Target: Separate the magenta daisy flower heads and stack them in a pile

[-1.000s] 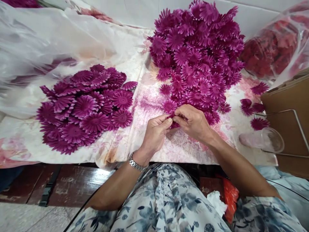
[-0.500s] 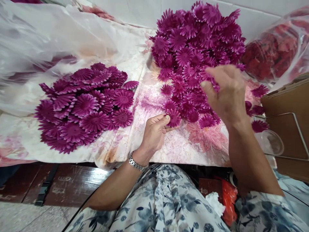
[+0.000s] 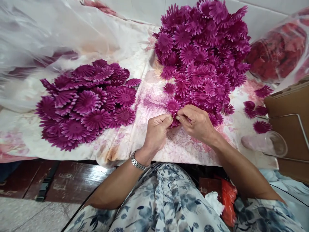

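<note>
My left hand (image 3: 155, 132) and my right hand (image 3: 196, 122) meet at the near edge of the cloth, both pinching one small magenta fabric flower (image 3: 174, 120) between thumbs and fingertips. Just behind them rises a tall heap of small magenta flowers (image 3: 205, 54). To the left lies a flatter pile of larger purple flowers (image 3: 84, 103) on the stained white cloth (image 3: 149, 96). A metal watch sits on my left wrist.
A clear plastic sheet (image 3: 36, 42) covers the far left. A bag of red flowers (image 3: 277, 51) sits at the far right beside a cardboard box (image 3: 289, 109) and a clear plastic cup (image 3: 267, 143). Loose flowers (image 3: 262, 125) lie near the box. My flowered clothing fills the bottom.
My right hand rose to the tall heap half a second ago, then came back down to meet the left hand on the flower that the left hand kept holding.
</note>
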The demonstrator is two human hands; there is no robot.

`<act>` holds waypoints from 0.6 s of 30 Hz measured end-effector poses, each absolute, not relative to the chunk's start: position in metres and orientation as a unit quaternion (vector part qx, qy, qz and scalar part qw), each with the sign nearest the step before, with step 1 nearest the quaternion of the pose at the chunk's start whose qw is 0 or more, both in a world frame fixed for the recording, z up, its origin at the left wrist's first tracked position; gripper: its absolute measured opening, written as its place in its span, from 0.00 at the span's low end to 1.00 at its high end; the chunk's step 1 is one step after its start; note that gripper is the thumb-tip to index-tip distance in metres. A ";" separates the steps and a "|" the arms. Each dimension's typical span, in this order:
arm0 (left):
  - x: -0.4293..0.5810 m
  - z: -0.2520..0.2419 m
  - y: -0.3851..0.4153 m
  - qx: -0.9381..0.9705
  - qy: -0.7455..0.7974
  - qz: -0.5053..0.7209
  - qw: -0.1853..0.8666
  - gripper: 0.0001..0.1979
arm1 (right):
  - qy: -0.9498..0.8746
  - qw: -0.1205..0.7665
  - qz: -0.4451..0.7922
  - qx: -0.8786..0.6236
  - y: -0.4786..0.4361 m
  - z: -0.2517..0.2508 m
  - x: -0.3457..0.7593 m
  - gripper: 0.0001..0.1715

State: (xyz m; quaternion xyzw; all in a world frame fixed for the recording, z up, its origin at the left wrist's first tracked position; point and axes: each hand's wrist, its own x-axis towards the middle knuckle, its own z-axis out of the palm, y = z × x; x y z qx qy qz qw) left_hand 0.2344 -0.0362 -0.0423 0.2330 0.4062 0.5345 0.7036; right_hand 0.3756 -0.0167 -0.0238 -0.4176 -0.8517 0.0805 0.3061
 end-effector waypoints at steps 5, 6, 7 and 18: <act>0.234 -0.042 -0.034 0.209 0.415 0.563 0.684 0.05 | -0.842 0.302 0.107 -0.434 -0.016 -0.014 0.371 0.08; 0.234 -0.042 -0.034 0.215 0.417 0.568 0.676 0.04 | -0.846 0.297 0.103 -0.430 -0.015 -0.013 0.371 0.08; 0.234 -0.042 -0.034 0.225 0.420 0.571 0.668 0.03 | -0.852 0.291 0.098 -0.425 -0.014 -0.012 0.371 0.08; 0.227 -0.043 -0.030 0.198 0.440 0.599 0.639 0.06 | -0.858 0.279 -0.040 -0.430 -0.023 0.004 0.375 0.09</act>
